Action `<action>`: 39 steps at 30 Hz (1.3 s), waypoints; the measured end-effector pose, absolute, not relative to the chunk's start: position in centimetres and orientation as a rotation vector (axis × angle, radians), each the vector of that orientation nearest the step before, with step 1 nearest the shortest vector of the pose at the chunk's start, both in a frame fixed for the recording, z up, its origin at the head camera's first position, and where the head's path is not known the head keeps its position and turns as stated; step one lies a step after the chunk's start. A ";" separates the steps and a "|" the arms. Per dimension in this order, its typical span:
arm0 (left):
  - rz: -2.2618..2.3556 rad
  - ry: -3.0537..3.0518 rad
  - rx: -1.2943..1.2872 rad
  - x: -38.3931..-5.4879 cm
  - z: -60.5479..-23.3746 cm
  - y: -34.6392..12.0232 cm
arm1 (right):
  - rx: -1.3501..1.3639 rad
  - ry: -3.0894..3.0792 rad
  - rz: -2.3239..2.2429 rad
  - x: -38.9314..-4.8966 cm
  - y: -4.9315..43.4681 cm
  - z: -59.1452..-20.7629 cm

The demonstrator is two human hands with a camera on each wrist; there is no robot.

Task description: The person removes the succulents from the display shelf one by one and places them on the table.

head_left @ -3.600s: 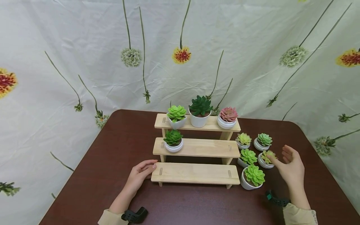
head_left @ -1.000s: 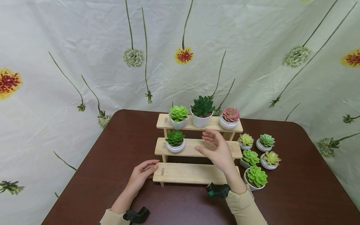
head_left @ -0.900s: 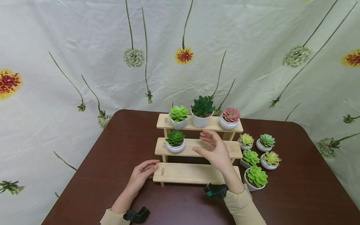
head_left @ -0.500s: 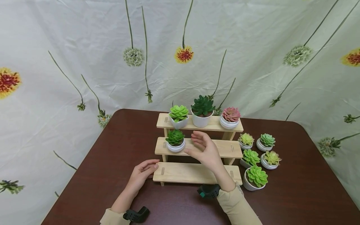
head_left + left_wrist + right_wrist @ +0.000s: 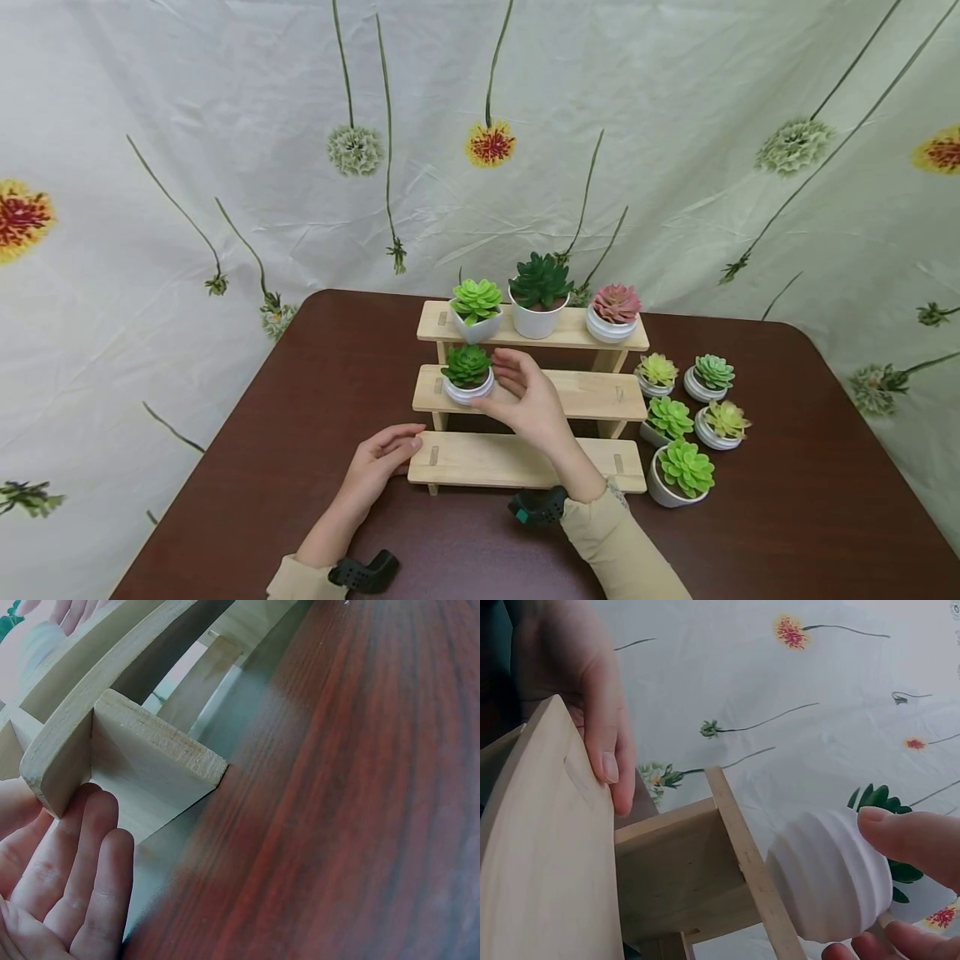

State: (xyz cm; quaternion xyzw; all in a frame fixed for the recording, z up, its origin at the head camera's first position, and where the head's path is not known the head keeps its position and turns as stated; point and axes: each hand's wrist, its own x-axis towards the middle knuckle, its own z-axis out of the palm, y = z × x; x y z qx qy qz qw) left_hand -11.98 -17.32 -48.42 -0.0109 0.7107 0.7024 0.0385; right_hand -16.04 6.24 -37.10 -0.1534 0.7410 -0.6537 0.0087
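A three-tier wooden display stand (image 5: 525, 463) stands on the table. My left hand (image 5: 377, 461) holds the left end of its bottom tier; in the left wrist view the fingers (image 5: 97, 877) curl beneath the board's corner. On the middle tier sits a dark green succulent in a ribbed white pot (image 5: 468, 388). My right hand (image 5: 528, 406) is at the right side of this pot, thumb in front and fingers towards the back, loosely bent. In the right wrist view the thumb (image 5: 907, 836) overlaps the rim of the white pot (image 5: 829, 874); firm contact cannot be told.
Along the top tier stand a light green succulent (image 5: 477, 302), a dark green succulent (image 5: 540, 282) and a pink succulent (image 5: 616, 304). Several potted succulents, one bright green (image 5: 686, 468), cluster on the table (image 5: 795, 500) right of the stand. A flowered cloth (image 5: 262, 100) hangs behind.
My right hand has gone from the pots at the right to above the middle tier, then left to the dark green succulent's pot. The left hand and the pots have stayed in place.
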 end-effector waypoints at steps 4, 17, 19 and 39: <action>2.155 2.185 -0.026 -12.0 -48.4 -17.2 | -0.471 2.333 -2.021 -15.2 5.8 -35.6; 2.151 2.190 -0.045 -12.1 -48.5 -17.3 | -0.494 2.398 -1.999 -15.5 5.1 -36.4; 2.155 2.186 -0.045 -12.1 -48.5 -17.3 | -0.501 2.412 -1.996 -16.0 5.0 -37.4; 2.161 2.182 -0.032 -12.1 -48.7 -17.3 | -0.464 2.408 -2.061 -15.9 6.3 -38.9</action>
